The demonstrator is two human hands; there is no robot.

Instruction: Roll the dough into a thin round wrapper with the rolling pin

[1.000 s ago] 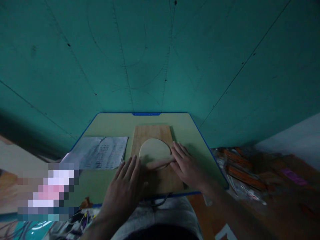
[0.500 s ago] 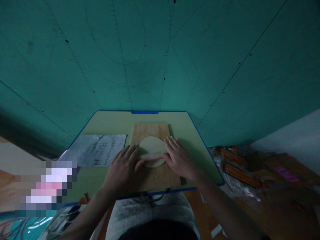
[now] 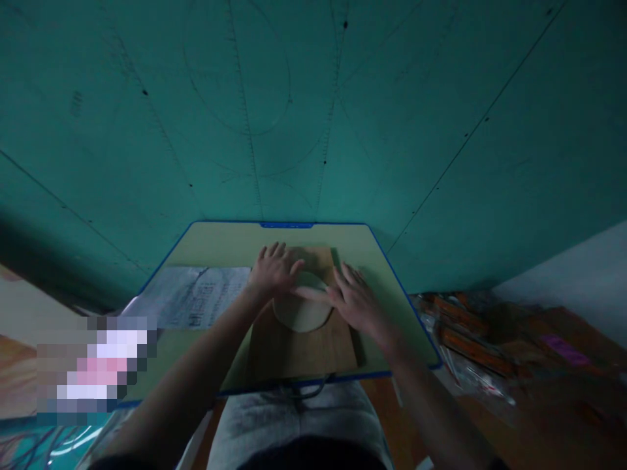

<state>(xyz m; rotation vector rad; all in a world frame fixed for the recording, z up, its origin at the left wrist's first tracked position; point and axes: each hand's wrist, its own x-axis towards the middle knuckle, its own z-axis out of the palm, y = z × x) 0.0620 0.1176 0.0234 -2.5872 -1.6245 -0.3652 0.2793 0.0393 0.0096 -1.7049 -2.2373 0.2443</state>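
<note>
On my feed a green wall (image 3: 392, 130) fills most of the view, marked with long straight lines, dark dots and faint curves. Up against it I see a pale-topped, blue-edged table (image 3: 223, 243). Off to the right I make out a whitish wall (image 3: 602, 277), with brown boxes (image 3: 588, 336) and plastic-wrapped packages (image 3: 475, 346) heaped near its foot. The floor (image 3: 404, 431) looks orange-brown; the light I get is dim, darkest around the heap
</note>
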